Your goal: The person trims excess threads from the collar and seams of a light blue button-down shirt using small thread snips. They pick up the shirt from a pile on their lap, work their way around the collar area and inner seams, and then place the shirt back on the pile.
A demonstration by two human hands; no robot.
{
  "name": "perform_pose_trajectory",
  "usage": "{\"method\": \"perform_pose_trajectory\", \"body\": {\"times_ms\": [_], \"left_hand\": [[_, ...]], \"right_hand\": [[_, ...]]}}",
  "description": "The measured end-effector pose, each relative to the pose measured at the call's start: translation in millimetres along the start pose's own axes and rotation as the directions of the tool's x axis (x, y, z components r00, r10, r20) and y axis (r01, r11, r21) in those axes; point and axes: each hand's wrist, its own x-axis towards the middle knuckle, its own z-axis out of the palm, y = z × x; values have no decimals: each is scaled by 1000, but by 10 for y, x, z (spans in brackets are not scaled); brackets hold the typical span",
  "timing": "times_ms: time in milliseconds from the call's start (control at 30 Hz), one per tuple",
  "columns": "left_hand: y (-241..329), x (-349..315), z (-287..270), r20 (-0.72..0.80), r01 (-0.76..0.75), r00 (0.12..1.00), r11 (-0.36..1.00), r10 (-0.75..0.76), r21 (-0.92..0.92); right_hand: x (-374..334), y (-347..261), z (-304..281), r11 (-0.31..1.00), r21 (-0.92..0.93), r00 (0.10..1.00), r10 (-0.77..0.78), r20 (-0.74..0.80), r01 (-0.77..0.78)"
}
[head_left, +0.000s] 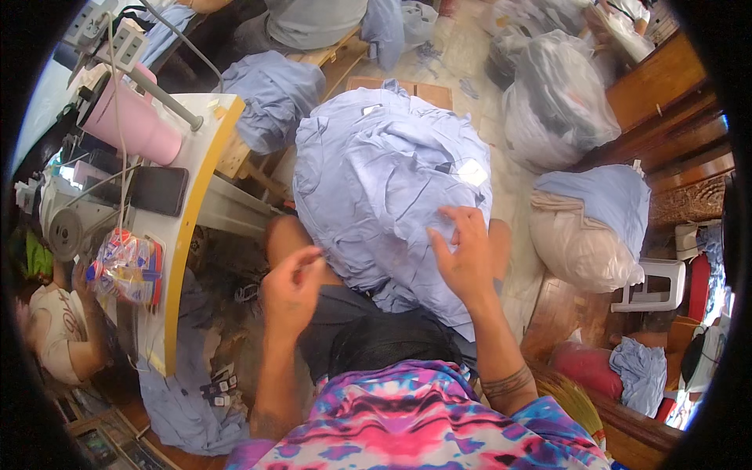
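A large pile of light blue garments (368, 180) lies across my lap and spreads out in front of my knees. A white tag (470, 172) shows on its right side. My right hand (462, 262) is over the right part of the pile, thumb and fingers apart, with nothing seen in it. At the pile's left edge, my left hand (291, 286) is raised above my thigh. Its fingers are curled together and slightly blurred; whatever they may hold is too small to make out.
To the left, a yellow-edged table (207, 168) carries a pink tumbler (137, 121), a phone (159, 190) and a plastic packet (129, 270). On the right sit a filled plastic bag (556, 102), a cloth bundle (587, 227) and a white stool (654, 286). Other people are nearby.
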Motion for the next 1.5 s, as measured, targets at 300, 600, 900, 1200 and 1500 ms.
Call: {"method": "perform_pose_trajectory", "body": {"times_ms": [300,600,900,1200,1500], "left_hand": [[405,298,567,183,78,983,888,8,-454],[463,409,514,401,402,901,671,-168,-622],[244,485,644,362,355,915,781,-178,-514],[278,500,687,250,164,968,794,-16,-585],[632,193,325,651,627,757,353,-65,-694]], "right_hand": [[-132,-257,478,941,335,995,68,-76,-39],[-188,-433,429,965,92,962,-233,-142,247],[-280,-378,535,975,126,981,-173,-83,183],[-245,-493,363,-268,603,539,278,795,-751],[-174,-533,369,-369,635,585,251,771,-679]]}}
